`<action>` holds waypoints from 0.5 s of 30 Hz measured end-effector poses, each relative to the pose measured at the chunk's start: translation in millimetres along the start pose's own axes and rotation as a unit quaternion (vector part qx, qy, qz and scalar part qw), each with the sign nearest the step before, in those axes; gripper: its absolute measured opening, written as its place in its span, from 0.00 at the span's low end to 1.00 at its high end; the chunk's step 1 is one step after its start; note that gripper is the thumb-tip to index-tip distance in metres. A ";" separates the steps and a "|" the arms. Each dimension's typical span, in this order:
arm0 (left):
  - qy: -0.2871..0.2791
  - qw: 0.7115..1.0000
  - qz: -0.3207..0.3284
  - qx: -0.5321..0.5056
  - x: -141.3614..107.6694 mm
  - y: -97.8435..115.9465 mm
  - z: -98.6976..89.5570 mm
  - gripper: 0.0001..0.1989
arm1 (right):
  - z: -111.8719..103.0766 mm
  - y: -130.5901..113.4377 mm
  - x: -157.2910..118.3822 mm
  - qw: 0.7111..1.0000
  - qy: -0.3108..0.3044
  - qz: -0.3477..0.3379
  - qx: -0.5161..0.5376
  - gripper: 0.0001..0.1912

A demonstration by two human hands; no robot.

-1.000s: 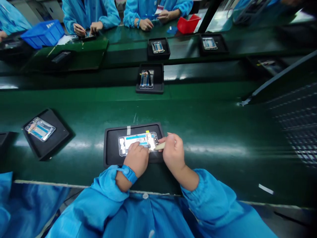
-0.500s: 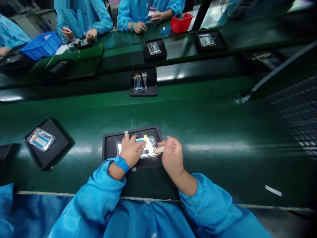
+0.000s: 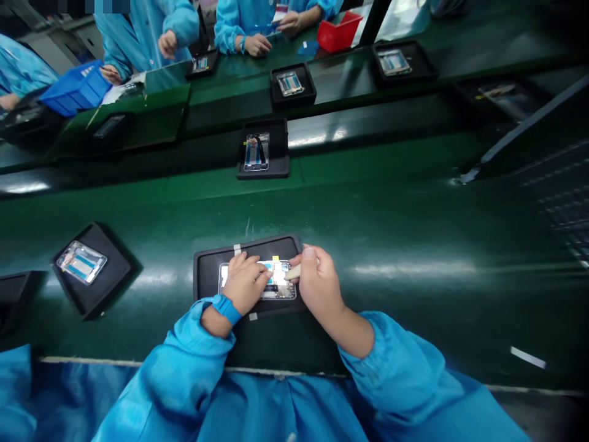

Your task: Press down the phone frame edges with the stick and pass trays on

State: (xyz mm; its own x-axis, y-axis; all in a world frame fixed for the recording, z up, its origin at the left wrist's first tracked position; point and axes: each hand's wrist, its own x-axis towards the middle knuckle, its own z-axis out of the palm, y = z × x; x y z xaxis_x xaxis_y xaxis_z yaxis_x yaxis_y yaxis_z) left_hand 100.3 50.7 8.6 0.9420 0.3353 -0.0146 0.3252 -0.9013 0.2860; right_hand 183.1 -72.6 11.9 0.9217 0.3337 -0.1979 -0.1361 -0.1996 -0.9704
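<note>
Trays lay along the green belt (image 3: 414, 245), and every place here is given from the black tray (image 3: 207, 270) in front of the person. Far to its left sat another black tray (image 3: 99, 285), turned at an angle, with a phone frame (image 3: 81, 262) lying in it. Beyond that, up and to the left, stood a blue bin (image 3: 76, 89) near a co-worker's hand (image 3: 110, 73).

On the near tray itself lay the phone frame (image 3: 280, 288) being worked on, its open back up, close to the tray's right end. The left hand (image 3: 243, 283) rested on the frame's left part, fingers curled down and pressing it flat, gripping nothing. A blue wrist strap (image 3: 226, 307) circled that wrist. The right hand (image 3: 317, 285), at the tray's right edge, was closed around a pale stick (image 3: 293, 272), whose tip touched the frame's upper right area.

Straight beyond the tray, across the belt, sat a third tray (image 3: 276, 166) with a frame (image 3: 256, 151), and farther still a fourth (image 3: 304, 92). Up and to the right of the near tray stood a red bin (image 3: 338, 35) and one more tray (image 3: 421, 67).
</note>
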 end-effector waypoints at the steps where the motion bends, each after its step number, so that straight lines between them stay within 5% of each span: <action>1: 0.009 1.000 0.014 0.005 -2.4 -0.8 1.4 0.09 | 2.5 -0.7 0.7 1.000 0.003 -0.003 0.004 0.20; 8: 0.054 0.991 0.090 0.084 -11.9 -0.6 7.7 0.11 | 14.4 2.7 2.9 0.999 -0.003 -0.042 -0.016 0.18; 15: 0.068 0.984 0.117 0.119 -13.3 3.6 10.5 0.11 | 12.8 8.7 2.4 0.983 -0.003 -0.166 -0.082 0.14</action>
State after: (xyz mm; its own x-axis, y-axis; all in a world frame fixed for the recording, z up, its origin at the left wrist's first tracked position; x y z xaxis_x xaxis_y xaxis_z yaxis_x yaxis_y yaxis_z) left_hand 89.8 40.1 -0.2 0.9786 0.1310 0.1587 0.1272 -0.9913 0.0340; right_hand 179.5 -61.7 1.2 0.9036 0.4100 0.1238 0.2321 -0.2258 -0.9461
